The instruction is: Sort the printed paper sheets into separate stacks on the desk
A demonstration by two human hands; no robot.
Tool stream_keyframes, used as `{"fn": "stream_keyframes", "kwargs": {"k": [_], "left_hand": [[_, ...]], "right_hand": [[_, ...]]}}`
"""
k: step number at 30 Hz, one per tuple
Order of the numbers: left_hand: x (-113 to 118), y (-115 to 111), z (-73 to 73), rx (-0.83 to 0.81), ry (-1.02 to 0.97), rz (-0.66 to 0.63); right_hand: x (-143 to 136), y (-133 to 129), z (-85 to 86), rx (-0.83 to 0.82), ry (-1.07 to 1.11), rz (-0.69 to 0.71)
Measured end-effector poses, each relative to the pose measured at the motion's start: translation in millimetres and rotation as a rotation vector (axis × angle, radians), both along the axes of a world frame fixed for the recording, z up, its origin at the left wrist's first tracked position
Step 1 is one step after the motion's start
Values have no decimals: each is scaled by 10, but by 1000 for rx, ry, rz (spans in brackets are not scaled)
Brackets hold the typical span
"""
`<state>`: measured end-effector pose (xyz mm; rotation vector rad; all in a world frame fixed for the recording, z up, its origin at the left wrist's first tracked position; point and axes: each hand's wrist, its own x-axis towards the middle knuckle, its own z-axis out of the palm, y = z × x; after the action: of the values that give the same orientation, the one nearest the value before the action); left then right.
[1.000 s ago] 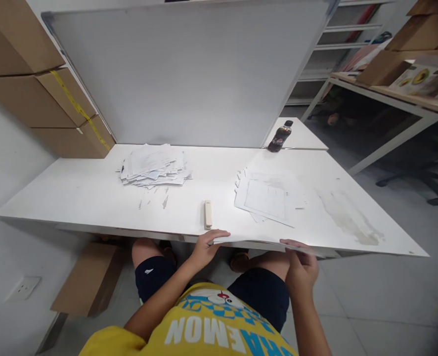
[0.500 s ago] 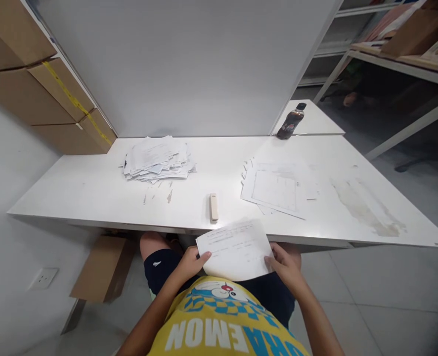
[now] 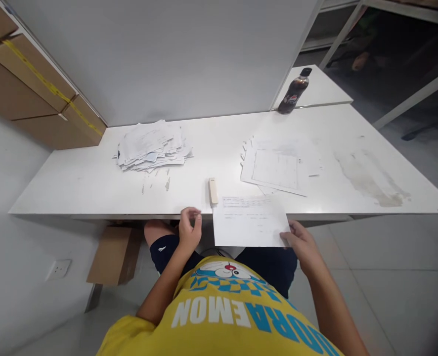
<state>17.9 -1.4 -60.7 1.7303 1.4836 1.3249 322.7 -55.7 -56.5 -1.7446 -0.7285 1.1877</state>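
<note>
At lower centre of the frame, the sheet of paper (image 3: 249, 222) overhangs the near edge of the white table (image 3: 93, 183), its upper part resting on the tabletop and its lower part projecting toward the person. The right hand (image 3: 301, 243) pinches the sheet at its lower right corner, thumb on top; the fingers underneath are hidden. The left hand (image 3: 189, 228) is off the sheet, just to its left at the table edge, fingers loosely curled and holding nothing.

Key relation: the sheet's long axis runs left to right across the frame, roughly parallel to the table edge. The grip sits at the right end of that axis, so the sheet extends leftward and upward from the right hand. The free left edge lies nearer the left hand, close beside it but apart.

A small beige stapler (image 3: 213, 191) lies directly above the sheet's upper left corner, near it, its long axis pointing up the frame. The flat stack of papers (image 3: 276, 170) lies up and right of the sheet. The loose pile of papers (image 3: 150, 146) lies at upper left, well apart. A dark bottle (image 3: 295, 92) stands at upper right.
</note>
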Motion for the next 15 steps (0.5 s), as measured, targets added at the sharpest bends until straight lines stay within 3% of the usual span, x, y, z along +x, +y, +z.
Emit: {"fn": "stream_keyframes", "kwargs": {"k": [3,5,9,15], "left_hand": [[99,138,116,78,356,-297],[200,188,119,86,496,-376],[333,186,6,90,609,-290],[296,186,-93,174,730,-243]], "right_hand": [[-9,12,-46,-16,-28,8],[-10,13,-91,-19,-69,14],[-1,-11,-160,51,-260,34],[-20,11,-143,171,-608,56]]}}
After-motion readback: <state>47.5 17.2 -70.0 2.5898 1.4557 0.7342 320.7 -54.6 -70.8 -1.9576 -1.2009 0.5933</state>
